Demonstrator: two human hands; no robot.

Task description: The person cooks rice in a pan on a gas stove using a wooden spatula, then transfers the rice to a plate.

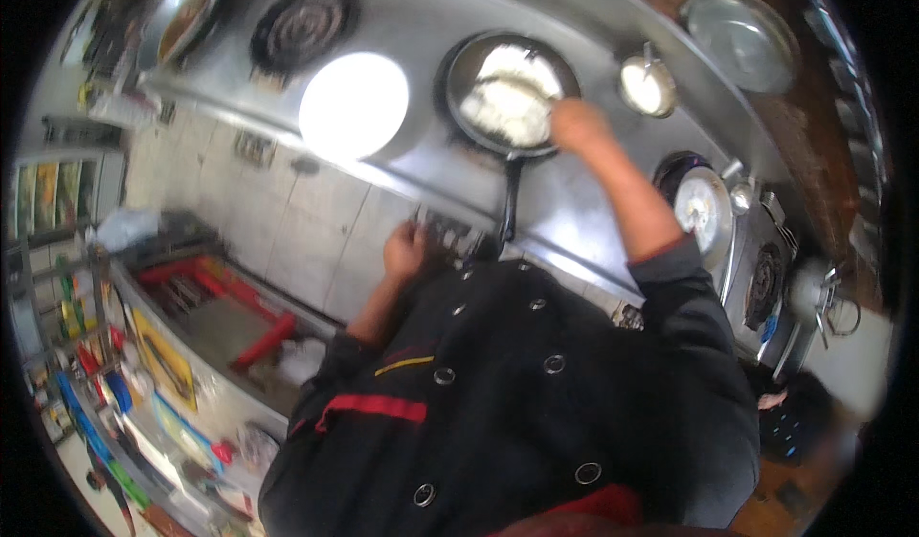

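Note:
A dark frying pan (459, 70) stands on the steel stove top, its black handle pointing towards me. White food (510, 113) lies in it, beside a bright white patch near the far side. My right hand (578, 124) is closed over the pan's right rim, on what looks like a thin dark utensil reaching across the food; blur hides its shape. Near the stove's front edge, left of the pan handle, is my left hand (404, 250), its fingers curled; a thin pale thing shows just above them, and whether it is held is unclear. A round white plate (354, 106) lies left of the pan.
A black burner (305, 26) is beyond the plate. Behind the pan to the right are a small metal bowl (646, 86) and a large metal bowl (743, 40). Another pan (703, 207) stands at right, near ladles. A steel counter with red-edged opening (215, 278) lies at left.

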